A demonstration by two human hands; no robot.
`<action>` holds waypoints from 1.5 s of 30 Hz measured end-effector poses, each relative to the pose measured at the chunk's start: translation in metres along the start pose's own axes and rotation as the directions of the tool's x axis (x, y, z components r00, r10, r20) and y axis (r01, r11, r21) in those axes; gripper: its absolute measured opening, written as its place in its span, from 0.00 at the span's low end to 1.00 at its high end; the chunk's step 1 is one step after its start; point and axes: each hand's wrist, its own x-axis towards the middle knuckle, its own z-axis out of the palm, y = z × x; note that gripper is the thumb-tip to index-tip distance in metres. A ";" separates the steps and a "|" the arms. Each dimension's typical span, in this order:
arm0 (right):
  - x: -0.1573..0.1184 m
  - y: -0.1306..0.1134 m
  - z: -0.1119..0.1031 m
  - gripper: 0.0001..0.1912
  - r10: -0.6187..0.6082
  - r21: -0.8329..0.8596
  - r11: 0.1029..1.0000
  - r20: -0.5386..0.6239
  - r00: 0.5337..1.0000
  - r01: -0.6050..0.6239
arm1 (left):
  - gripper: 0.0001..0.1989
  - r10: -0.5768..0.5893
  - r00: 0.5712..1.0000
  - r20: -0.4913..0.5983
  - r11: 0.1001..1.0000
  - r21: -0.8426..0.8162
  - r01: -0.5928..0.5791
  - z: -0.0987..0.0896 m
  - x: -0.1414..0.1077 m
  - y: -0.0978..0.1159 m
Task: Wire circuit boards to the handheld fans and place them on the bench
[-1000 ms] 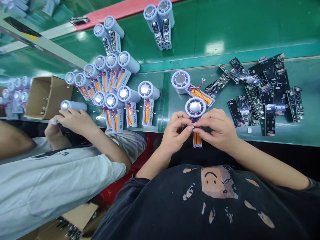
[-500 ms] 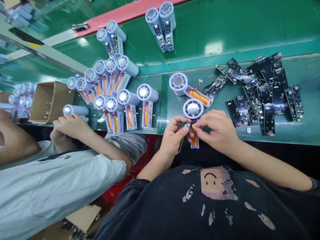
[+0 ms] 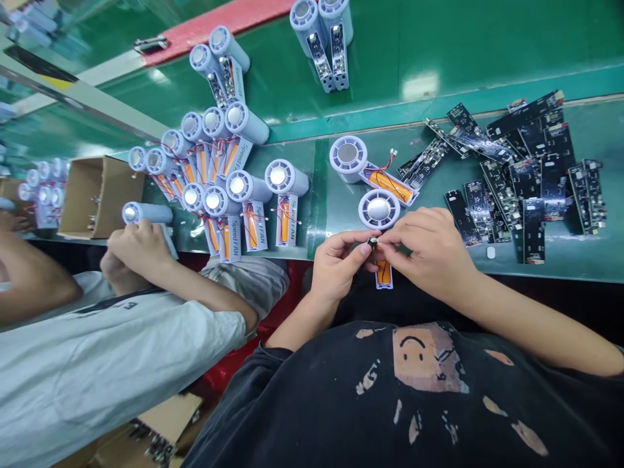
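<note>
Small part (image 3: pixel 373 242) mostly hidden between left hand (image 3: pixel 338 263), right hand (image 3: pixel 429 250).

Moulded in pale lavender-grey: a round plastic fan housing (image 3: pixel 379 208). Wrapped in orange: a flat battery (image 3: pixel 383 273). Speckled silver on black: circuit boards (image 3: pixel 533 231).

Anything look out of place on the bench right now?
One small white piece lies alone on the green bench, just below the black circuit boards, apart from every other part; I cannot tell what it is.
</note>
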 end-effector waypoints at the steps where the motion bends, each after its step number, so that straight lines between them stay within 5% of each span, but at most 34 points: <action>1: 0.000 0.000 -0.001 0.11 -0.004 0.005 1.000 0.005 1.000 0.003 | 0.12 0.017 1.000 0.005 1.000 -0.003 -0.017 0.000 0.000 0.000; 9: 0.001 0.000 -0.004 0.12 -0.024 0.022 0.999 0.031 0.999 0.024 | 0.05 0.119 0.992 0.043 0.993 -0.016 -0.118 -0.002 0.002 -0.004; 18: 0.001 0.001 -0.004 0.11 0.029 0.062 0.998 0.059 0.998 -0.032 | 0.08 0.092 0.995 0.049 0.996 0.005 -0.092 -0.001 0.003 -0.006; 23: 0.002 0.001 -0.005 0.11 0.062 0.098 0.993 0.064 0.996 -0.068 | 0.05 0.196 0.980 0.043 0.978 0.060 -0.198 0.003 0.000 -0.008; 29: 0.003 0.006 0.003 0.10 0.029 0.123 0.992 0.057 0.998 -0.036 | 0.05 0.200 0.978 0.065 0.975 0.088 -0.206 0.002 0.003 -0.009; 32: 0.007 0.014 -0.002 0.02 0.001 0.161 0.987 0.041 0.999 -0.008 | 0.07 0.167 0.981 0.096 0.983 0.063 -0.174 -0.003 0.007 -0.007; 35: 0.009 0.024 -0.017 0.17 -0.042 0.292 0.955 -0.002 0.999 0.041 | 0.09 0.133 0.987 0.090 0.989 0.055 -0.138 -0.009 0.008 -0.004; 37: 0.007 0.030 -0.025 0.14 -0.143 0.328 0.938 0.074 0.987 0.111 | 0.10 0.132 0.987 0.087 0.989 0.055 -0.138 -0.012 0.008 -0.004; 41: -0.004 0.031 -0.021 0.07 -0.331 0.276 0.925 0.247 0.911 0.262 | 0.08 0.180 0.972 0.152 0.977 0.086 -0.194 -0.014 0.006 -0.005; 45: -0.007 0.024 -0.009 0.07 -0.240 0.394 0.904 0.145 0.960 0.167 | 0.04 0.276 0.934 0.228 0.923 0.208 -0.324 -0.013 0.001 -0.005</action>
